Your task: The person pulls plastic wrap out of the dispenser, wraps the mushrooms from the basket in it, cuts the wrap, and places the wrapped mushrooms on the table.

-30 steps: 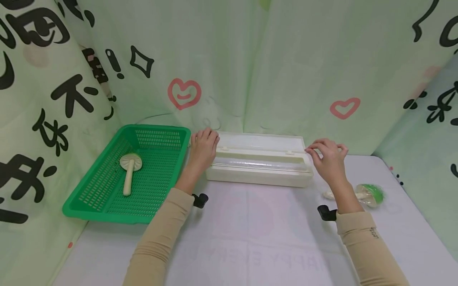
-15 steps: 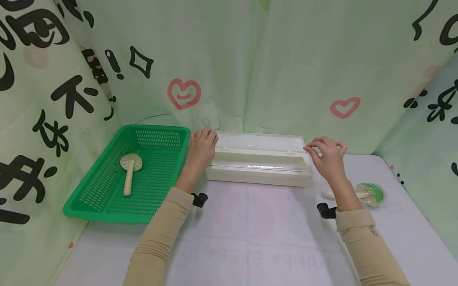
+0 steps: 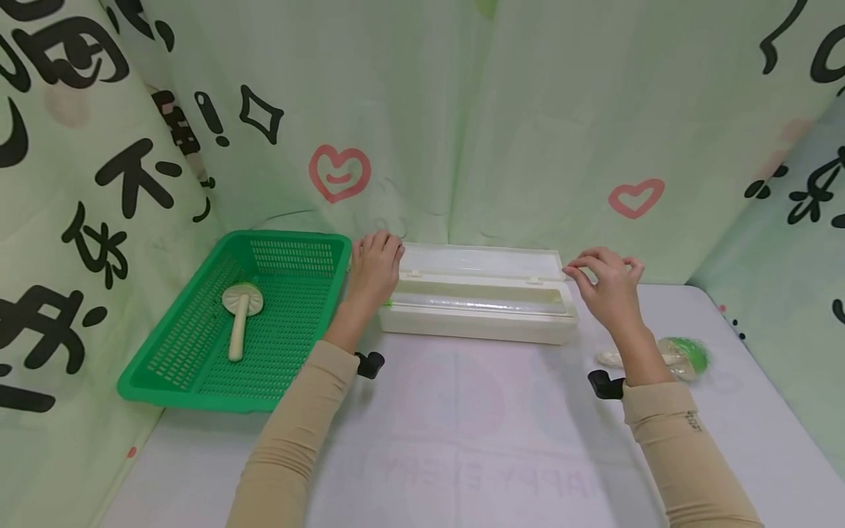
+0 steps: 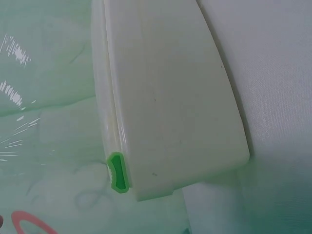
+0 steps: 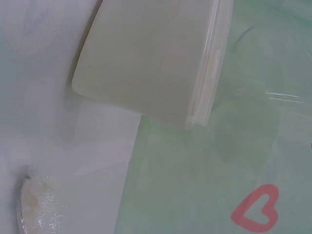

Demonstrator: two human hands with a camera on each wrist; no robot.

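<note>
A long white cling film dispenser (image 3: 482, 326) lies on the table with its lid (image 3: 485, 260) raised at the back and a film roll (image 3: 482, 302) showing inside. My left hand (image 3: 376, 271) is at its left end, fingers bent over at the back corner; my right hand (image 3: 604, 286) pinches with thumb and forefinger by the right end. Clear cling film (image 4: 15, 51) shows as bright glints in the left wrist view and as thin streaks in the right wrist view, and both hands hold it. A green slider (image 4: 117, 172) sits on the dispenser's left edge.
A green basket (image 3: 198, 402) stands at left, holding a pale mushroom-shaped thing (image 3: 243, 301). Beside my right wrist lies a similar green-topped one (image 3: 686, 358) wrapped in clear film. A printed curtain (image 3: 528, 132) hangs behind the white table (image 3: 462, 433).
Both hands stay nearly in place at the dispenser's ends. The right hand has shifted very slightly up and to the right over the last half second.
</note>
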